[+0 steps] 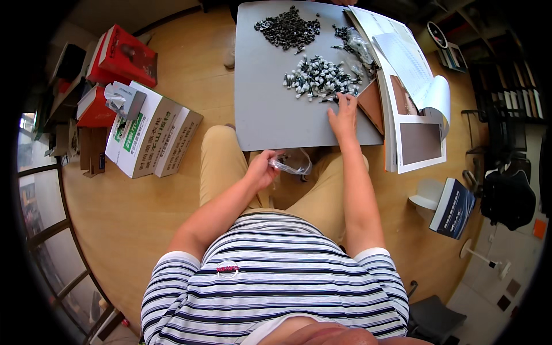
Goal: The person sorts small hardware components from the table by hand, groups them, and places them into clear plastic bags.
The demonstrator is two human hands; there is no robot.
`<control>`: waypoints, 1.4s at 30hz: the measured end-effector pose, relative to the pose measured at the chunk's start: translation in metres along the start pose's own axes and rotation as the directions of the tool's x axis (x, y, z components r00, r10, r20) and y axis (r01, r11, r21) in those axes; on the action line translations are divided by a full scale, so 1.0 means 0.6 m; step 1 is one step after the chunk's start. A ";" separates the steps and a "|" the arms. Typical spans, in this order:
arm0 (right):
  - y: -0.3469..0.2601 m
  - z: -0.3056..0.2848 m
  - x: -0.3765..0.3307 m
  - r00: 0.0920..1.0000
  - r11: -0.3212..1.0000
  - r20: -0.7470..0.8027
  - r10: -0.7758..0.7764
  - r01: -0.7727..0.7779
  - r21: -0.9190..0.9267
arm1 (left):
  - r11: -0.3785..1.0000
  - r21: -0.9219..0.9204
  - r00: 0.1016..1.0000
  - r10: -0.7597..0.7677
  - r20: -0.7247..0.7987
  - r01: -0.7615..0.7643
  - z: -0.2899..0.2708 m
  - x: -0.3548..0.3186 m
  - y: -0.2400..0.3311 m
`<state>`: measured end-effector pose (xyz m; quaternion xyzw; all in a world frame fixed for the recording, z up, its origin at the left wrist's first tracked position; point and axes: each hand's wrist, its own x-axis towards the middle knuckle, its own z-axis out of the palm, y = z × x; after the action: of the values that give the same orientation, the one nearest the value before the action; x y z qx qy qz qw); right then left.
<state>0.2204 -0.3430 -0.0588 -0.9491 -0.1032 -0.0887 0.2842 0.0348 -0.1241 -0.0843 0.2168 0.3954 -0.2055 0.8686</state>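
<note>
Close to the near edge of the grey table [261, 123], my left hand [263, 171] is closed on a clear plastic bag [294, 161]. The bag hangs over my lap, and a few dark bits seem to show under it. My right hand [345, 119] reaches over the table, fingertips at the near right side of a pile of small white-and-black parts [319, 77]. Its thumb stands apart from the fingers, and I see nothing held between them. Farther back lies a heap of small dark parts [287, 29].
Along the table's right side lie a brown box [371, 106], a crumpled clear bag [360, 46] and large open sample boards with papers [422, 144]. White cartons [150, 135], a tissue box [125, 99] and red boxes [126, 54] stand on the left. A dark blue box [453, 208] is at right.
</note>
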 end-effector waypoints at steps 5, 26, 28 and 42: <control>-0.017 0.002 -0.031 0.997 0.997 0.066 -0.042 0.038 0.065 | 1.000 0.015 1.000 0.016 -0.010 -0.016 0.007 -0.003 -0.001; -0.014 0.006 -0.005 0.990 0.999 0.134 0.053 -0.052 -0.008 | 0.869 0.417 0.927 0.112 0.358 -0.266 0.195 -0.280 0.146; -0.010 0.013 0.005 0.993 0.999 0.108 0.041 -0.041 -0.005 | 0.800 0.395 0.861 0.274 0.429 -0.451 0.243 -0.337 0.189; -0.035 0.028 0.057 0.964 0.925 0.259 -0.056 0.147 -0.349 | 0.115 0.774 0.690 0.546 0.475 -0.623 0.269 -0.098 0.298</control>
<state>0.2498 -0.3113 -0.0541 -0.9822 -0.1684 -0.0037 0.0827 0.1901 -0.0535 0.0953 0.7763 0.0682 -0.0329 0.6258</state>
